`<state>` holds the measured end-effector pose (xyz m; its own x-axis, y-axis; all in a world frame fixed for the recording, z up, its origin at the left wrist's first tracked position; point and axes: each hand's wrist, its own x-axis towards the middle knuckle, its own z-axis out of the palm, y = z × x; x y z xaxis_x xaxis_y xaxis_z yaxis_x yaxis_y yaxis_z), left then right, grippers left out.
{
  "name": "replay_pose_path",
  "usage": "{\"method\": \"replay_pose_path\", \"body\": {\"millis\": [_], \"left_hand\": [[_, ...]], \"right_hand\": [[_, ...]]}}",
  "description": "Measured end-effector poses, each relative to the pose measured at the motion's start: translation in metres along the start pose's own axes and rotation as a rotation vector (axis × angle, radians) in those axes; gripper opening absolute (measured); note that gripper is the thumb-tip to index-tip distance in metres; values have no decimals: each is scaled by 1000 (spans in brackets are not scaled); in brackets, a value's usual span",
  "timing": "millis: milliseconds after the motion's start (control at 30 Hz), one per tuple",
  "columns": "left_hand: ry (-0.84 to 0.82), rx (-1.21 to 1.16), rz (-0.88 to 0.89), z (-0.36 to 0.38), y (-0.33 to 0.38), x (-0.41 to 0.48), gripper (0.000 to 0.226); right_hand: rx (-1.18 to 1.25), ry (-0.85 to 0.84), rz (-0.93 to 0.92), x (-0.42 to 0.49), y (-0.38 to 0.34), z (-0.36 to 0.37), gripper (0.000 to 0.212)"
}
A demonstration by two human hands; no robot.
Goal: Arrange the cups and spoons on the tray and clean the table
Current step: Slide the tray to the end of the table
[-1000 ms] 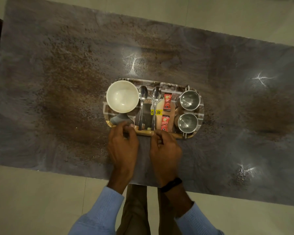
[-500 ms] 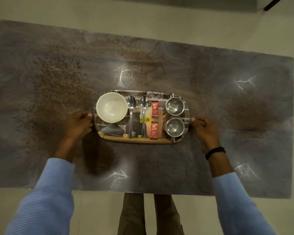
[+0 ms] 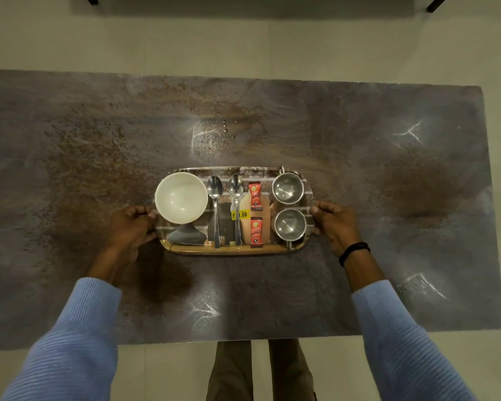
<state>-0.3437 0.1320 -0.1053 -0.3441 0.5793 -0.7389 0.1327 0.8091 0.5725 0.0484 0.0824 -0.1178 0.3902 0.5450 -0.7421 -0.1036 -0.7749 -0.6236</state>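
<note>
Near-centre on the mottled brown stone-look table [image 3: 99,146]: oval glossy printed tray with a wood-toned near rim [image 3: 232,249], long axis left-right. Can't tell whether it is resting or just clear of the top.

Handling, my read: the tray looks stiff, so it shouldn't sag under an end grip. The load is light but entirely loose.
- Nearest row: near small round steel cup with a wire handle [image 3: 290,224] and near red sachet [image 3: 256,233].
- Middle: left steel spoon [image 3: 215,204] and right steel spoon [image 3: 236,198], side by side, handles reaching almost to the near rim.
- Farther: round white bowl [image 3: 181,197] at the left end, far steel cup [image 3: 287,188], far red sachet [image 3: 255,196].

Steel on a glossy surface should slide at any tilt. The bowl is probably the breakable item, though its material is unclear. Bowl on the left against two cups on the right looks roughly balanced. Best hold: both short ends, kept level.

Hands are well apart, one per short end.
- left hand [image 3: 130,227]: fingers curled round the left rim, just beside the bowl.
- right hand [image 3: 334,224], black wristband [image 3: 353,251]: fingers curled round the right rim, beside the cups.

Both are clamped on the tray and hold nothing else.
</note>
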Motion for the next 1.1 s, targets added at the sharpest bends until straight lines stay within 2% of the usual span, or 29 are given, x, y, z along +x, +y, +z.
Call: {"method": "replay_pose_path", "body": {"millis": [233, 500, 633, 767, 933, 1033, 1100], "left_hand": [[-36, 100, 29, 4, 13, 3, 17], [-132, 285, 209, 60, 70, -17, 8], [-228, 407, 328, 121, 109, -47, 15], [-343, 462, 372, 198, 138, -59, 28], [-453, 587, 450, 302, 167, -69, 9], [-506, 624, 477, 369, 183, -81, 7], [-550, 659, 482, 411, 192, -89, 11]], "right_hand": [[122, 28, 81, -16, 15, -15, 19], [305, 149, 137, -45, 29, -69, 9], [449, 182, 154, -59, 39, -111, 12], [576, 286, 163, -60, 54, -160, 12], [689, 337, 155, -54, 71, -224, 21], [750, 368, 175, -43, 84, -258, 27], [788, 399, 178, -34, 91, -276, 45]]}}
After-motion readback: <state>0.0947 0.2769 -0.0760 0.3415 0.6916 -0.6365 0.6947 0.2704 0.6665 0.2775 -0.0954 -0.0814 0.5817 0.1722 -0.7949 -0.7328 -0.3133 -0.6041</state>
